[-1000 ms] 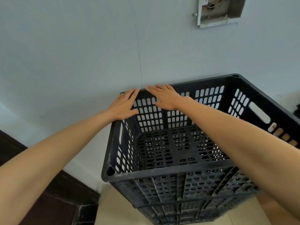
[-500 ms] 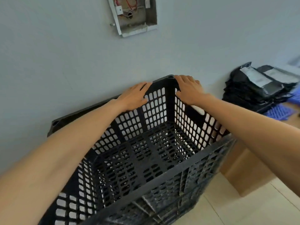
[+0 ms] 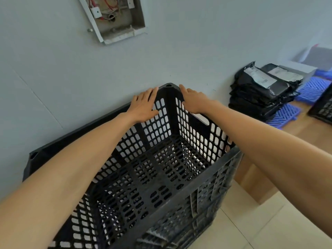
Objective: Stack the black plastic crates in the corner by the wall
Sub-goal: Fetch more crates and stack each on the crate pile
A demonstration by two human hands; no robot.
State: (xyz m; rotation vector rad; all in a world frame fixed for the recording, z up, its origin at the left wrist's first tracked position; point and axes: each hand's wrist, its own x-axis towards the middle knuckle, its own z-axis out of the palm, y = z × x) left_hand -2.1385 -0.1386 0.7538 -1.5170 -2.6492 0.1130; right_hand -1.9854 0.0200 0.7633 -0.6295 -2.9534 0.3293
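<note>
No readable text anywhere tbh. White shipping labels [image 3: 262,77] stuck on stacked black plastic mailer bags [image 3: 258,94] by wall at right, print on them too small and blurry to make out. Open grey metal electrical wall box [image 3: 115,18] up top, no markings legible. Black perforated plastic crate [image 3: 161,177] shows no brand or number that I can see.

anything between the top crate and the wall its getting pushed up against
Nothing visible. The top crate already sits with its far rim close along the wall, and the left hand and right hand rest flat on that rim either side of the corner.
</note>
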